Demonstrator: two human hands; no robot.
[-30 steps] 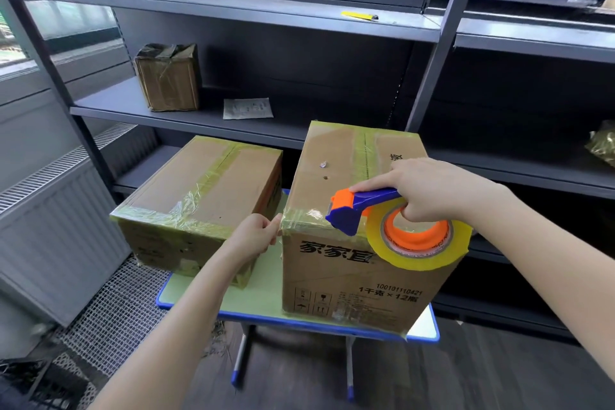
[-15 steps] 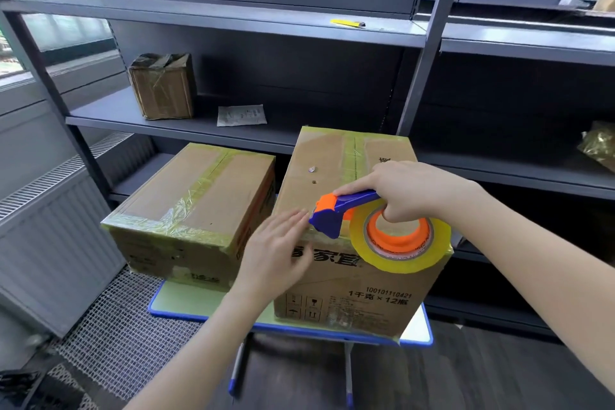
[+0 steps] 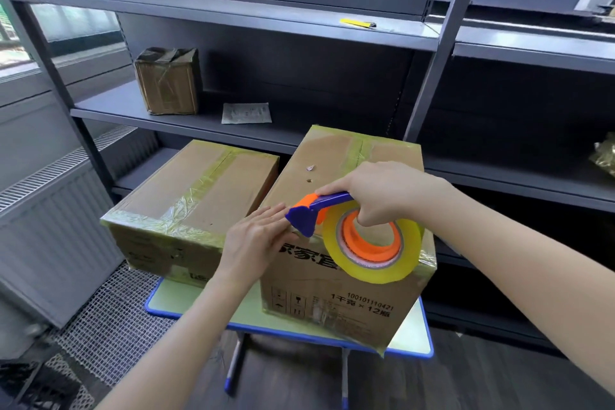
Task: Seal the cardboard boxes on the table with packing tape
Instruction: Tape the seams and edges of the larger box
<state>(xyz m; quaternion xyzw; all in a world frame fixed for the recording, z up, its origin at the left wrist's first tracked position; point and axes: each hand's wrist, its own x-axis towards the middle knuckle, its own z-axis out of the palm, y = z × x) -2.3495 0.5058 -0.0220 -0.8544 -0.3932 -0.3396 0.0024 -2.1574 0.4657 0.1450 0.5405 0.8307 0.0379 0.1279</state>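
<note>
Person's bare left hand [image 3: 256, 240], slim wrist, long bare left forearm [image 3: 186, 326] running to the bottom edge, bare right hand [image 3: 382, 191], bare right forearm [image 3: 515, 243] running to the right edge

Bright window daylight from left, edges warped

A small green-topped table [image 3: 168, 294], low in the frame's centre, carries a flatter taped box [image 3: 199, 196] left and a taller taped box [image 3: 332, 293] right, seemingly touching.
</note>
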